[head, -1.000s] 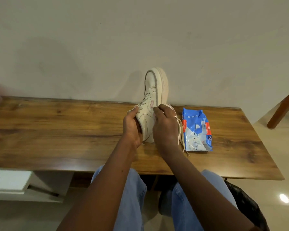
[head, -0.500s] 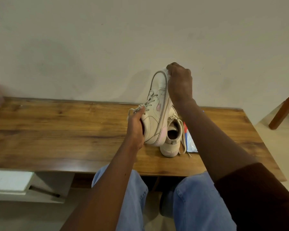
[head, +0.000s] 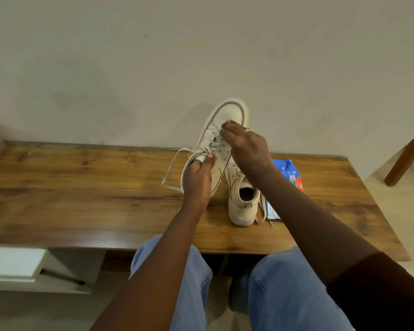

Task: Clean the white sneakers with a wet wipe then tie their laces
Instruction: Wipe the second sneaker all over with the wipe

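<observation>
My left hand (head: 197, 180) grips one white sneaker (head: 230, 115) by its collar and holds it tilted above the wooden table (head: 81, 194), toe pointing up and away. A loose lace (head: 171, 173) loops down to the left of that hand. My right hand (head: 245, 146) lies over the laced upper with bent fingers, which seem to pinch a white wet wipe against the shoe; the wipe itself is barely visible. The second white sneaker (head: 243, 206) stands on the table just right of my left wrist, heel toward me, laces untied.
A blue wet-wipe packet (head: 286, 167) lies right of the second sneaker, partly behind my right forearm. The wall runs along the table's far edge. A wooden chair leg (head: 406, 161) stands at the far right, a white shelf (head: 12, 263) at the lower left.
My right hand moved from the sneaker's heel up to its toe, then back down onto the laced part. The held sneaker has turned so its top faces me, and the lace now hangs left.
</observation>
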